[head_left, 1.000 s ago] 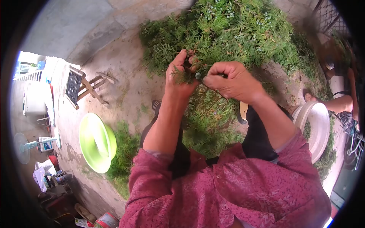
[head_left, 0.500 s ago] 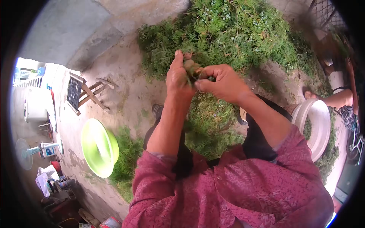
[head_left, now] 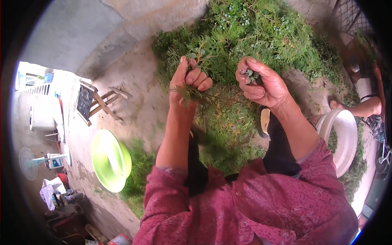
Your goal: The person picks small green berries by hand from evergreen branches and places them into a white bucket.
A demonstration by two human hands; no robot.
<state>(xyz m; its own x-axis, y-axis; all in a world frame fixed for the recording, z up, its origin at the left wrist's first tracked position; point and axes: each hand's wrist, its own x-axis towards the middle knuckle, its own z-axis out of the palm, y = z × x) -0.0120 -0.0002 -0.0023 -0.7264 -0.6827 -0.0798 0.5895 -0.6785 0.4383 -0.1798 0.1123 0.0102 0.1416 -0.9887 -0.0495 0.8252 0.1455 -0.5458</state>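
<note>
My left hand (head_left: 184, 85) is closed around an arborvitae sprig (head_left: 201, 53), whose leafy tip stands up past the fingers while feathery green hangs below the wrist side. To its right, my right hand (head_left: 269, 84) curls, palm up, around several small bluish-green seed cones (head_left: 252, 76). The two hands are apart, in front of a large heap of cut evergreen branches (head_left: 261, 36) dotted with pale cones. More loose greenery (head_left: 228, 122) lies on the ground between my legs.
A lime-green basin (head_left: 107, 161) is on the floor at left, beside more clippings (head_left: 139, 163). A wooden folding stool (head_left: 98, 102) stands beyond it. At right are a whitish tub (head_left: 341, 141) and another person's leg (head_left: 361, 108). A fan (head_left: 29, 163) stands far left.
My hands were together over the sprig and have separated. The right hand has moved right and turned up, showing cones in it; the left still grips the sprig.
</note>
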